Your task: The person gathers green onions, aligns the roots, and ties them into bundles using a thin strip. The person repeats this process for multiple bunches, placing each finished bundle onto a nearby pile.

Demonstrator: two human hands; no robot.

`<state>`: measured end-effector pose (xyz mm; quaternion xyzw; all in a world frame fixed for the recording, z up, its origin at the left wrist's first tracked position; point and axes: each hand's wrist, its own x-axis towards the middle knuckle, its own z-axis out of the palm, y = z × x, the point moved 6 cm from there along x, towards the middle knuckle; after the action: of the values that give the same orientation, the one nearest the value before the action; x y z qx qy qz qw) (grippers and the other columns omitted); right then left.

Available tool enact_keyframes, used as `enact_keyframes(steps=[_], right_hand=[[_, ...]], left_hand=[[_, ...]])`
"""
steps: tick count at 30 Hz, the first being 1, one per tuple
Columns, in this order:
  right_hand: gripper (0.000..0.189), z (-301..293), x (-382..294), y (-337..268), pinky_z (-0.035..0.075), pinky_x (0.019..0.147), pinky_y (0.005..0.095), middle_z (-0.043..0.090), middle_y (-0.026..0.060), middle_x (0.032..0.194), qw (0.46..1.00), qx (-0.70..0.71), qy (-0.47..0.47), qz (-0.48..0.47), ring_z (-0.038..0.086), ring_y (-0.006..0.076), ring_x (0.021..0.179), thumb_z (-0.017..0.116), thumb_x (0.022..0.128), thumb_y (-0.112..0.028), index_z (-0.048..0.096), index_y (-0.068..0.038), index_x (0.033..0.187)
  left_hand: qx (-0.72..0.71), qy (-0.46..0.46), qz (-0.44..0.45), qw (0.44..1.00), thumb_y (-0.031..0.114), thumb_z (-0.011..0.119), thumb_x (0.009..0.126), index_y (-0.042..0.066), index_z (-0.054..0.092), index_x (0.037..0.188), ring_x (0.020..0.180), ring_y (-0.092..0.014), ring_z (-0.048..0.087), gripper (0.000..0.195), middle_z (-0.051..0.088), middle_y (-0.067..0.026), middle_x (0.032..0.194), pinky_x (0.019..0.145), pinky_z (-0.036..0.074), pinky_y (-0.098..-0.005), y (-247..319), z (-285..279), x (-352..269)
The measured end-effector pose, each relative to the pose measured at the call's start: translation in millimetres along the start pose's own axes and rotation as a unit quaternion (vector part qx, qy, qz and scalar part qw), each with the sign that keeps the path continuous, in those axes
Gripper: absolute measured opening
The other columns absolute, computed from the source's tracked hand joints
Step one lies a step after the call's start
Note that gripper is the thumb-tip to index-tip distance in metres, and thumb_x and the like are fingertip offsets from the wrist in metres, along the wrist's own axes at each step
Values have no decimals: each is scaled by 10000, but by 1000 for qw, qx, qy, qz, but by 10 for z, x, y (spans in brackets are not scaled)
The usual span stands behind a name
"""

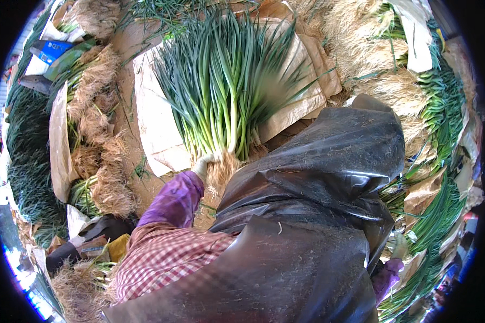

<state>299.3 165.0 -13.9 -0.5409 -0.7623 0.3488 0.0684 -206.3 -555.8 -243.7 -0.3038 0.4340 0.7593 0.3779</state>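
A large bundle of long green onions (220, 89) lies fanned out in front of me, leaves pointing away and pale roots (222, 171) towards me. Brown paper sheets (157, 121) are spread beneath it. My left hand (206, 161), in a pale glove with a purple sleeve cover, is at the root end, its fingers around the lower stalks. At the lower right, my right hand (399, 246), also gloved, is low beside my dark plastic apron, next to other green onions; its fingers are too unclear to read.
More green onions with bushy roots (101, 121) are stacked on the left, partly wrapped in paper. Another long pile (408, 93) curves down the right side. Cut leaves (157, 12) litter the far floor. My knee under the dark plastic apron (307, 161) rises close beside the bundle.
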Motion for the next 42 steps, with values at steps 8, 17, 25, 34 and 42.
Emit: enact_keyframes(steps=[8,17,25,34,42], right_hand=[[333,690,-38,-164,544,624,274,704,36,918,998,-17,-34,52,652,119,733,571,1011,-333,710,-38,1076],[325,1022,-71,-272,545,637,280,707,35,926,995,-44,-60,69,652,121,741,571,1010,-329,712,-46,1082],[318,1174,-39,-333,546,649,285,709,35,933,993,-53,-73,73,652,123,748,571,1010,-326,714,-53,1088],[311,1289,-123,-291,547,662,291,712,34,940,993,-53,-75,78,652,126,756,572,1009,-322,716,-61,1095],[305,1328,-235,-208,548,673,297,715,34,947,992,-48,-68,91,652,128,763,572,1008,-318,718,-68,1101]], left_hand=[[53,46,13,997,159,672,705,57,728,977,896,-200,633,295,717,-46,921,867,454,-306,-246,-258,159],[161,-18,-37,986,179,765,809,76,715,1031,829,-166,673,250,727,-36,911,756,525,-330,-88,-165,59],[755,92,-70,645,489,733,879,70,716,1184,879,-223,721,519,741,-158,1042,830,598,-376,1147,153,-440],[758,55,282,585,276,619,930,232,621,1353,940,-279,725,425,732,-148,1102,850,570,-404,1685,1902,313],[871,31,196,450,186,540,895,104,700,1171,1041,-356,692,329,724,-184,1086,924,536,-436,1660,2105,1165]])
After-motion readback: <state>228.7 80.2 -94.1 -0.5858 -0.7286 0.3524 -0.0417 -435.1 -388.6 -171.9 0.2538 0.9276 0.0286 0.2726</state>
